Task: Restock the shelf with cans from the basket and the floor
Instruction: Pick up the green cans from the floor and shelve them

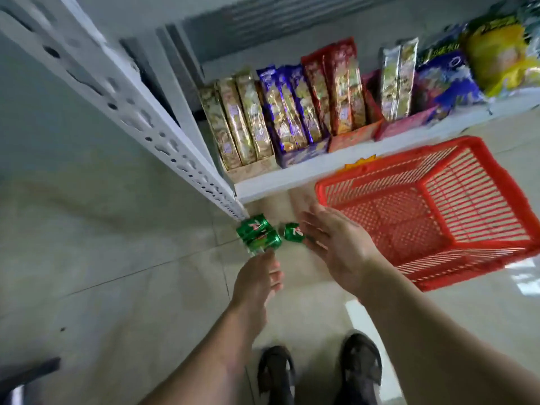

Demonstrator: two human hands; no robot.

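Beside the white metal shelf [306,168] we see a red slatted plastic basket [432,211] lying tipped on the pale tiled floor [117,244], its mouth turned towards us and nothing inside it. At the foot of the shelf's perforated white upright [163,133] lie three green drink cans [258,233] on the floor: two touching each other just by the upright, one a little apart on the basket side. Our left hand [257,285] reaches towards the pair, fingers loosely extended and holding nothing, fingertips near the closer can. Our right hand [336,244] hovers flat and spread wide, partly covering the third can. On the shelf stand cardboard trays holding upright foil packets: three gold, three purple, three red, two silver.
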